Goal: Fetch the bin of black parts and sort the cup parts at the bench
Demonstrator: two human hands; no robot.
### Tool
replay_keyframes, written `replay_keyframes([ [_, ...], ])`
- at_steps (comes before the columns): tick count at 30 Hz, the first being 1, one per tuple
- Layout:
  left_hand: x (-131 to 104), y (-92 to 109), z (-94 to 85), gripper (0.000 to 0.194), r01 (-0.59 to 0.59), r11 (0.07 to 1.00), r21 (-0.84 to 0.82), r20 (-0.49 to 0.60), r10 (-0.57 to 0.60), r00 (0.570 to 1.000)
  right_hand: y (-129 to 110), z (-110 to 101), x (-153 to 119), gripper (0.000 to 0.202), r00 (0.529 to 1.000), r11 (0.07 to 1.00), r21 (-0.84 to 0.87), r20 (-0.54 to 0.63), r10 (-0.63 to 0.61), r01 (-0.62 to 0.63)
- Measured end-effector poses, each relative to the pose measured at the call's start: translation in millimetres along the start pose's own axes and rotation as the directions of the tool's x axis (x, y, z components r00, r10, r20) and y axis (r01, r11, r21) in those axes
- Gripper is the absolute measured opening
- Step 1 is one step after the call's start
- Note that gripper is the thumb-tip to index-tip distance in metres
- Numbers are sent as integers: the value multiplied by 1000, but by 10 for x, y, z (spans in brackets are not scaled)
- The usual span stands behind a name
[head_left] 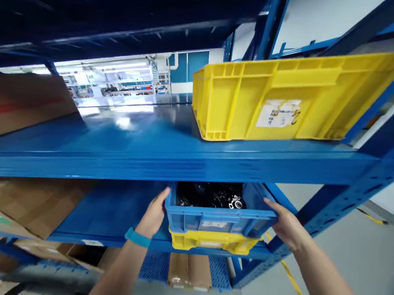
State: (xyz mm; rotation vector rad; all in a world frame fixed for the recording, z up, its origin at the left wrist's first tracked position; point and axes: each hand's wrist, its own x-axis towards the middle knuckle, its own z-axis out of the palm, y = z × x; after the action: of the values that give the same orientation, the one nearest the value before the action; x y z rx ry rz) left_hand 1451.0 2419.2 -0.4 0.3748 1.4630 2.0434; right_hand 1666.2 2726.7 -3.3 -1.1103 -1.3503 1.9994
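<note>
A blue plastic crate (pixel 220 220) rests on top of a yellow crate (pixel 215 244) on the middle shelf. Dark, shiny parts (pixel 209 195) lie inside it, with one silver round piece among them; their kind is unclear. My left hand (pixel 155 213), with a teal band at the wrist, grips the crate's left side near the front corner. At the right front corner my right hand (pixel 282 222) holds the crate's side, thumb over the rim. The fingers of both hands are partly hidden behind the crate's sides.
Just above runs the blue shelf beam (pixel 167 163), carrying a large yellow crate (pixel 275 99) and a cardboard box (pixel 22 103). A blue upright post (pixel 364 193) stands close to my right arm. Cardboard boxes (pixel 29 200) sit left on the same shelf; a carton (pixel 190 271) lies below.
</note>
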Motion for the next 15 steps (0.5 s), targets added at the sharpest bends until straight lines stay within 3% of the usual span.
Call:
replay_keyframes([
  [2,103,70,81,54,78,997,-3,-46,-78,996,-51,-37,23,35,992,999,8,119,36,-37],
  [5,179,97,145,63,159,987,-28,-88,-161,983,-54,-50,10,25,983,1000,8,183,-12,10],
  [7,187,103,166,59,148,987,-65,-158,-156,975,-75,-29,-1,20,979,1000,11,201,-29,28],
  [10,187,157,170,31,100,992,-79,-265,-118,957,-169,52,-26,23,989,998,58,146,-33,25],
  [12,180,244,139,13,85,994,-67,-277,-101,956,-225,142,-67,27,997,995,99,74,-35,28],
  [15,121,448,-8,12,63,997,-39,-269,-71,961,-199,343,-170,34,992,991,68,51,-119,116],
])
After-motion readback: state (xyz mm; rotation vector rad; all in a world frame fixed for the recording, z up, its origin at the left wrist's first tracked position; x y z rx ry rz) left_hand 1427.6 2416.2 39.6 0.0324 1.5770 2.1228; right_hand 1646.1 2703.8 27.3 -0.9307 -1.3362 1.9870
